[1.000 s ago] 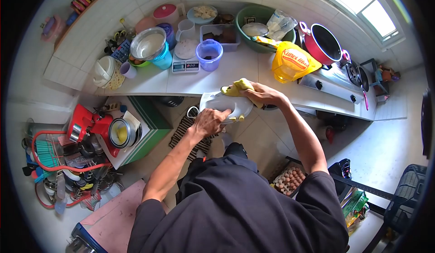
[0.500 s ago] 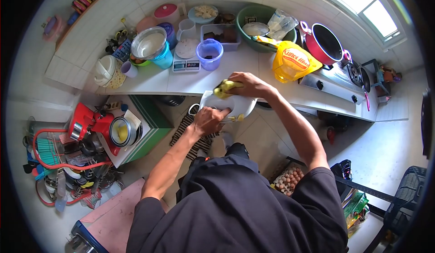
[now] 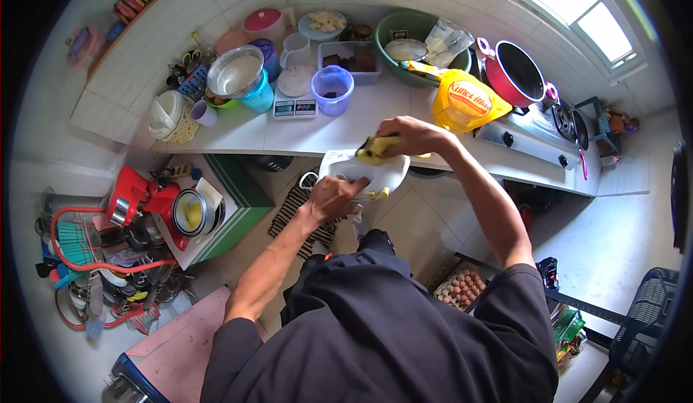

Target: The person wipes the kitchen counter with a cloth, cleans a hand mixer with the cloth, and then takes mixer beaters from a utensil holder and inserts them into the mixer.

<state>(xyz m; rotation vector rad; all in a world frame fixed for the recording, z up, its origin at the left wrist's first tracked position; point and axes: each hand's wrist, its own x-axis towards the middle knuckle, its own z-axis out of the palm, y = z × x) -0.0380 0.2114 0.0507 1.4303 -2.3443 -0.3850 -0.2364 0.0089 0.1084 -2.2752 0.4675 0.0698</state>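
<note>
Our left hand [image 3: 336, 198] grips the white plastic piece [image 3: 345, 163] at its near left side. The fingers are partly curled, with one finger reaching across its upper face; we cannot tell where the thumb presses, as the hand hides it. The piece lies just beyond and to the right of those fingers, held above the floor [image 3: 426, 212] in front of the desk [image 3: 242, 138]. Yellowish parts show along its near edge.

Our right hand [image 3: 411, 136] comes in from the right with its fingers closed around a yellow-green cloth [image 3: 375, 149], which lies over the far part of the piece. The piece is below and to the left of these fingers, with the cloth bunched at their tips; whether any fingertip touches the plastic directly, we cannot tell. The two hands are apart, the right one farther from our body.

On the desk beyond, we have a purple bucket [image 3: 333, 91] just beside a kitchen scale [image 3: 295, 108]. To the right are a yellow bag [image 3: 465, 103], a green basin [image 3: 390, 31] and a red pot [image 3: 498, 73] on the stove [image 3: 530, 139].
</note>
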